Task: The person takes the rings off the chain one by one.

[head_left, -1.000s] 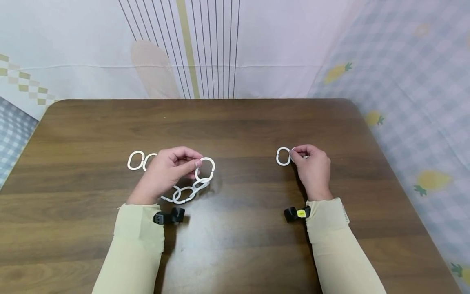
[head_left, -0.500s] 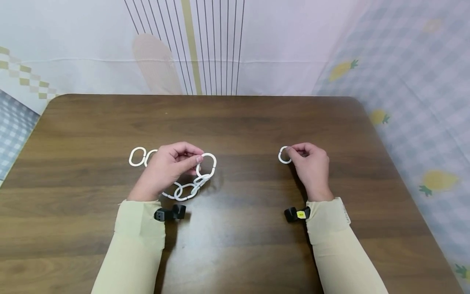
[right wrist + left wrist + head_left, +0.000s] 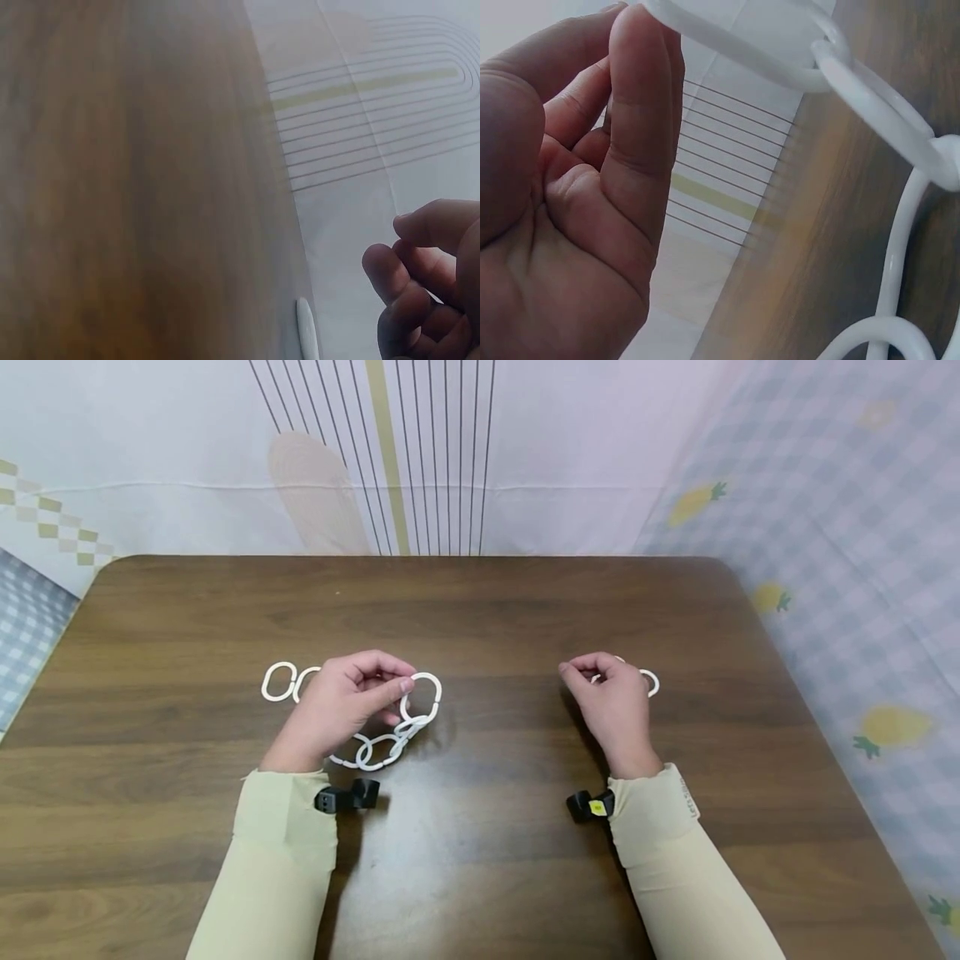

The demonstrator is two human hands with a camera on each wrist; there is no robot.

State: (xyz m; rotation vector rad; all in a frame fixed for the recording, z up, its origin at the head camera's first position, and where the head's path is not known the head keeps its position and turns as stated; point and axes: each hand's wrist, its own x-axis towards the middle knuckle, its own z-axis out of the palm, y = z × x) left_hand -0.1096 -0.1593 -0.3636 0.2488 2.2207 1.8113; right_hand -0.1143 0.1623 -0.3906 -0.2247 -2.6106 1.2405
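Note:
My left hand (image 3: 330, 710) pinches an oval white plastic link (image 3: 438, 693) between thumb and fingertips. Several interlocked links of the same kind hang from it as a chain (image 3: 381, 752), which droops toward the table under the palm. The left wrist view shows that link (image 3: 757, 64) at the fingertips with the chain (image 3: 900, 247) trailing right. My right hand (image 3: 615, 702) is over white links (image 3: 653, 682) on the right, partly hiding them. Its fingers (image 3: 416, 225) are loosely curled with nothing visible between the tips in the right wrist view. A white link (image 3: 306, 330) shows beside them.
Other white links (image 3: 279, 682) lie on the brown wooden table (image 3: 487, 877), left of and partly behind my left hand. Patterned cloth (image 3: 562, 460) hangs along the table's far edge and right side. Each wrist carries a small black camera.
My right hand has shifted left over the right-hand links, covering the leftmost one and exposing one on its right. My left hand keeps its pinch. The head view tilted slightly.

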